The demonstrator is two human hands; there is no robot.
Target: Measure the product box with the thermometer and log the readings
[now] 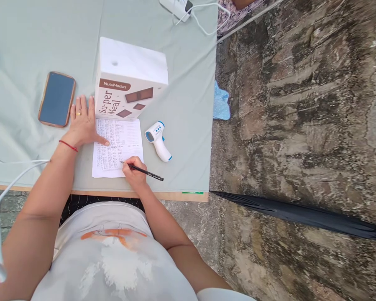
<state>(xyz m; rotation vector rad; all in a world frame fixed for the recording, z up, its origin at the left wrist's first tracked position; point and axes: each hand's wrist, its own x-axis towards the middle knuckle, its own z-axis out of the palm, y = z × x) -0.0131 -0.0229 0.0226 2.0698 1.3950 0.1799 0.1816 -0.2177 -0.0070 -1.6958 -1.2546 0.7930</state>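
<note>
Head view up on my feed, and both forearms reach in over the near edge of the desk (188, 159). The left hand (83, 126) lies palm down, fingers stretched away from that edge, thumb out sideways on a written-on sheet (134, 144); it grips nothing. The right hand (135, 173) curls low, its fingers pinched around a black pencil (150, 173), tip down at the writing, blunt end slanting toward the desk's right edge. So I've got the sheet under the left thumb and right fingertips, near edge close by, its far end at the foot of the Super Meal box (133, 62). A phone (56, 99) sits just beside the left fingers; a white thermometer (158, 140) lies between sheet and right edge.
</note>
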